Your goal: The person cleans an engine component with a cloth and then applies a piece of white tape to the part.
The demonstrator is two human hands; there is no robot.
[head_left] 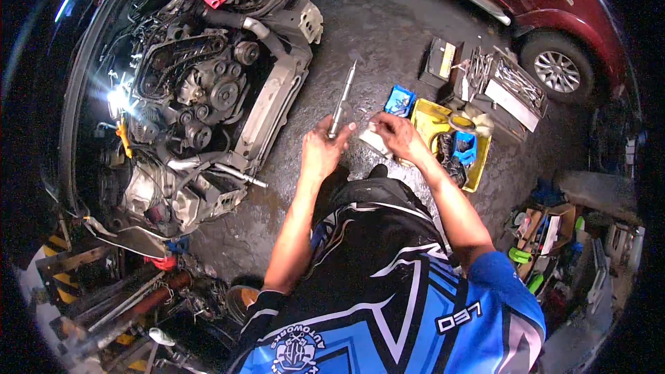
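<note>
**Slim metal rod held by its lower end above the workshop floor**

In the head view, the left hand (321, 153) grips a slim metal rod (343, 100), its fingers closed around the lower end and the long, thin end pointing away from the person. The rod is between the engine (201, 93) on the left and a yellow tray (424, 122) on the right, above the dark floor (377, 24). The right hand (400, 136) is bent over a white item (375, 143), just short of a blue box (400, 102); whether its fingers grip that item or only hover there, I cannot tell.

To handle the rod well, a firm hold near its thick end should suit, with the narrow tip clear of the engine's edges. Since much of its length lies beyond the hand, it could swing or tip, so a second hand farther up would steady it. Clean, dry fingers would help against slipping on smooth metal.
</note>
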